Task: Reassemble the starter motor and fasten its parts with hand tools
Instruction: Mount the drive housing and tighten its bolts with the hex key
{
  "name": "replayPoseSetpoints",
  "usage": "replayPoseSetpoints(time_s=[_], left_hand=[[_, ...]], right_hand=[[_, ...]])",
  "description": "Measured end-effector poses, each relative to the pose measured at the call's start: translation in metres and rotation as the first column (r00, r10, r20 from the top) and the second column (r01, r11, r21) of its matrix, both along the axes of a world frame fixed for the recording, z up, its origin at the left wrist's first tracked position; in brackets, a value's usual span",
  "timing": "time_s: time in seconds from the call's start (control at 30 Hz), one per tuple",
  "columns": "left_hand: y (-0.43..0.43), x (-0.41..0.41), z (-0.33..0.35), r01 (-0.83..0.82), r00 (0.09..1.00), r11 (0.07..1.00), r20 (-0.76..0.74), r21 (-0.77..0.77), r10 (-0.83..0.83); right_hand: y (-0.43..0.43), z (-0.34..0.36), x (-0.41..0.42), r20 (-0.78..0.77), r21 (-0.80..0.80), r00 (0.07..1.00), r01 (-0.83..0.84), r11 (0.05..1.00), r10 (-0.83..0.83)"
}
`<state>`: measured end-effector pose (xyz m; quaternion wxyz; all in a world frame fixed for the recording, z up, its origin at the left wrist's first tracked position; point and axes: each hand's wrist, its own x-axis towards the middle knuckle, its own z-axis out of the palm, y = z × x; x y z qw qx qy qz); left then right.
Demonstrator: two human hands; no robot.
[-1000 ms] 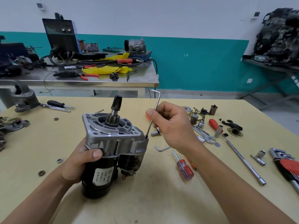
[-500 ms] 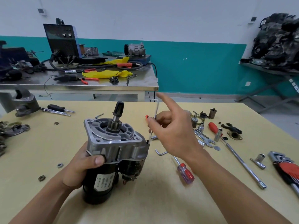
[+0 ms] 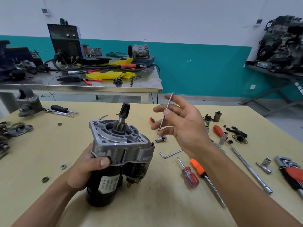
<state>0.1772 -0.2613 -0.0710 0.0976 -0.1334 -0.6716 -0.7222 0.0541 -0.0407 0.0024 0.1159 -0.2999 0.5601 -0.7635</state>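
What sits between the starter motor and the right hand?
Head view: a small socket and an orange handle tip lie on the table between the starter motor and the right hand, which pinches a hex key.

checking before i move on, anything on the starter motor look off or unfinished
One thing: the small dark screw at the right-side corner of the starter motor housing stands proud, not seated, while the right hand holds the hex key clear of it. The left hand grips the motor upright.
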Motion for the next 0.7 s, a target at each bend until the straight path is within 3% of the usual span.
replayPoseSetpoints(time_s=[0.2, 0.4, 0.57, 0.63, 0.7], left_hand=[[-0.001, 0.0, 0.001, 0.024, 1.0, 1.0, 0.003, -0.012, -0.024], [-0.001, -0.001, 0.0, 0.018, 1.0, 1.0, 0.005, 0.007, -0.018], [-0.003, -0.001, 0.0, 0.041, 0.999, 0.999, 0.014, 0.012, -0.042], [-0.003, -0.002, -0.002, 0.04, 0.999, 0.999, 0.01, 0.018, -0.04], [-0.003, -0.002, -0.002, 0.042, 0.999, 0.999, -0.003, 0.019, -0.042]], right_hand=[[-0.001, -0.004, 0.001, -0.041, 0.064, 0.999, -0.021, 0.998, 0.024], [0.006, -0.002, 0.001, -0.138, 0.278, 0.985, -0.066, 0.958, 0.108], [0.034, 0.007, -0.008, -0.167, 0.525, 0.974, -0.042, 0.85, 0.151], [0.04, 0.007, -0.006, -0.305, 0.676, 0.937, 0.086, 0.732, 0.171], [0.04, 0.007, -0.001, -0.472, 0.727, 0.842, 0.204, 0.656, 0.261]])
